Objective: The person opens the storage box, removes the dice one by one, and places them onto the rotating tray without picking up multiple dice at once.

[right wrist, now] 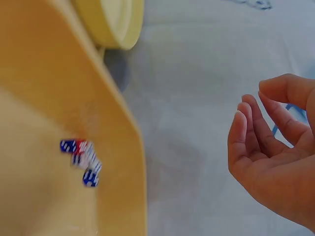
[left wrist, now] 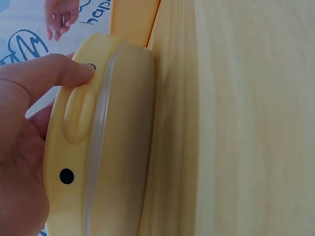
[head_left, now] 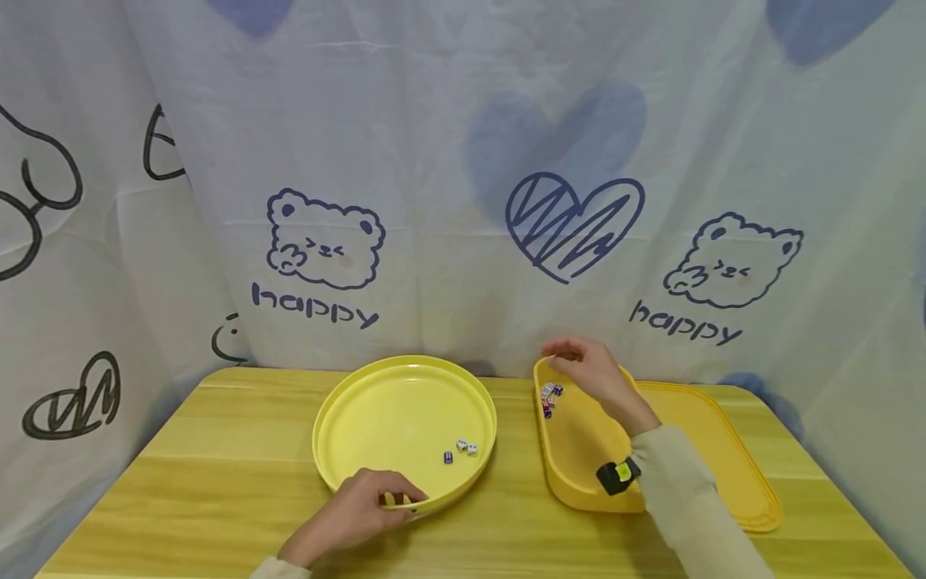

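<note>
My left hand [head_left: 365, 511] grips the near rim of a round yellow tray [head_left: 362, 394]. In the left wrist view the thumb [left wrist: 74, 71] presses the tray's outer wall, beside a raised oval and a black dot. Two white dice [head_left: 466, 446] and one blue die [head_left: 448, 457] lie inside the tray, towards its right side. My right hand [head_left: 589, 374] is over the far end of a deep yellow-orange box [head_left: 579, 486]. Its fingers [right wrist: 251, 130] are loosely bent with nothing between them. Several blue, white and red dice [right wrist: 81, 155] lie together along the box's left wall.
A flat yellow-orange tray or lid [head_left: 723, 466] lies to the right of the box and partly behind my right forearm. All stand on a wood-grain table [head_left: 181, 474]. A white printed curtain [head_left: 434, 281] hangs right behind the table's far edge.
</note>
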Action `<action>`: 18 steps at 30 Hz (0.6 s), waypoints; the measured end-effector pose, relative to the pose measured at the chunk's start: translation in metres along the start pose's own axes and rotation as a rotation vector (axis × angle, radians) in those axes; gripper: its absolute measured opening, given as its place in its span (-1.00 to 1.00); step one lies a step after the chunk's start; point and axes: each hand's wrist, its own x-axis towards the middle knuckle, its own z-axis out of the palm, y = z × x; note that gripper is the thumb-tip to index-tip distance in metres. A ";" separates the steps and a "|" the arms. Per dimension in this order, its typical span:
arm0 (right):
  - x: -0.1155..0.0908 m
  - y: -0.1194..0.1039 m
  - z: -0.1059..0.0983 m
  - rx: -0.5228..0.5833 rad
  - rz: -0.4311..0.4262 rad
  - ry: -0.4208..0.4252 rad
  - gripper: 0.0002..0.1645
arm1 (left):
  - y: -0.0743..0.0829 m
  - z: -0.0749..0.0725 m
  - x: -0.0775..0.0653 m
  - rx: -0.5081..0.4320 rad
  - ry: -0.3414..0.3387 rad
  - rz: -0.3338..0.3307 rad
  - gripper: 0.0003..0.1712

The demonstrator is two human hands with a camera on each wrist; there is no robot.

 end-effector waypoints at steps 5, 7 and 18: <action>0.014 0.017 -0.002 0.005 0.052 0.038 -0.66 | 0.001 -0.001 -0.001 -0.013 0.002 0.013 -0.80; 0.019 0.027 -0.002 0.019 0.085 0.062 -0.64 | 0.000 0.000 -0.002 -0.015 0.003 0.009 -0.80; 0.041 0.069 0.006 0.096 0.217 0.152 -0.61 | -0.001 0.003 -0.001 -0.004 0.015 0.013 -0.79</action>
